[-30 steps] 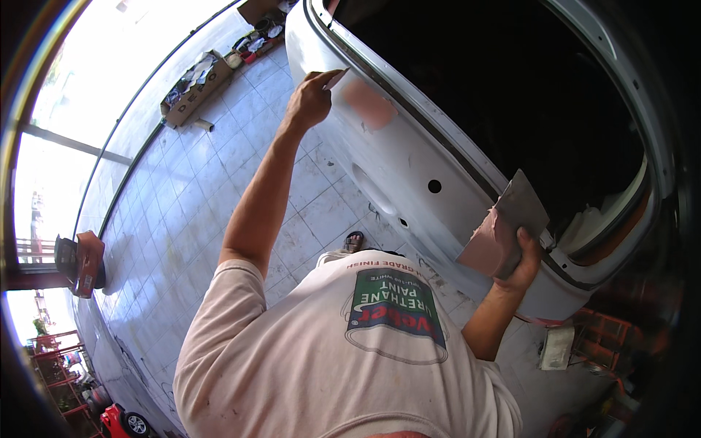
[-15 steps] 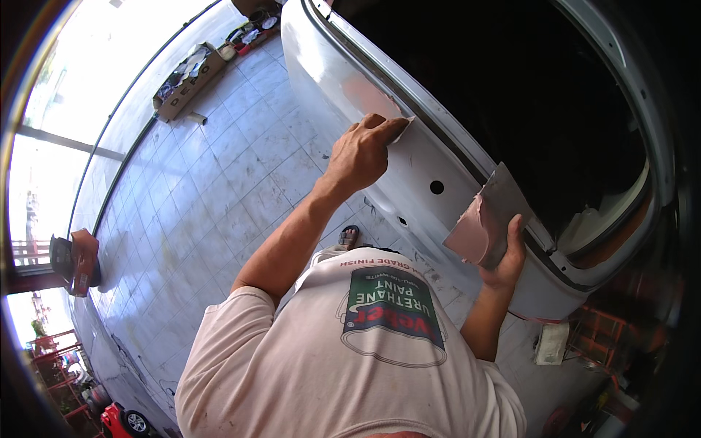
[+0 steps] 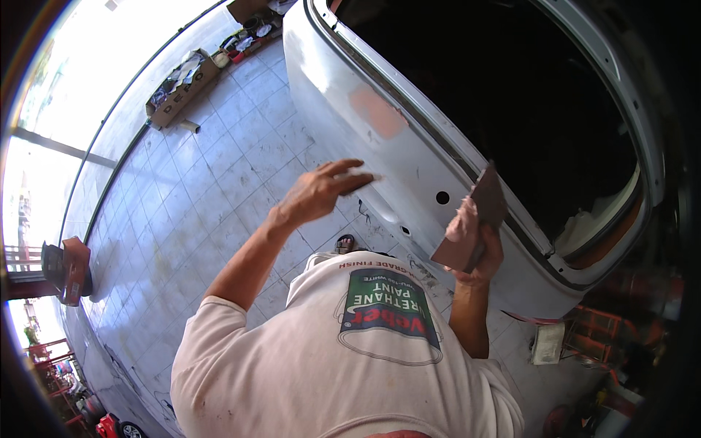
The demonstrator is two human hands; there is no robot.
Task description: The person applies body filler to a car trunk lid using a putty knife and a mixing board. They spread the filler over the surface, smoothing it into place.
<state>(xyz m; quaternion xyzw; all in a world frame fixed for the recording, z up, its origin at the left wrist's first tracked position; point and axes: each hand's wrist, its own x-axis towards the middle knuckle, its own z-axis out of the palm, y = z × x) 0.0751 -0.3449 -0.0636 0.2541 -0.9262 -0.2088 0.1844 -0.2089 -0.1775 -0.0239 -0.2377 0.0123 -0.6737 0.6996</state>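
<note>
A white car body panel (image 3: 405, 168) with a window opening and holes runs diagonally on the right, bearing a pink filler patch (image 3: 380, 112) near its upper part. My left hand (image 3: 321, 193) is off the panel, over the tiled floor in this view, pinching a thin, blurred spreader (image 3: 365, 179). My right hand (image 3: 480, 259) grips a flat rectangular mixing board (image 3: 483, 201) from beneath, tilted, with a lump of pale pink filler (image 3: 461, 220) on it. The board is in front of the panel's lower half.
Tiled floor (image 3: 182, 226) lies left of me. A cardboard box of items (image 3: 179, 87) sits along the far edge. An orange-and-black object (image 3: 67, 270) is at left, and a red toy vehicle (image 3: 109, 427) below. Red metal frames (image 3: 595, 328) stand at lower right.
My left hand went down along the panel past the pink patch, then came away from it, down and left toward the board. My right hand shifted slightly left, tilting the board more upright.
</note>
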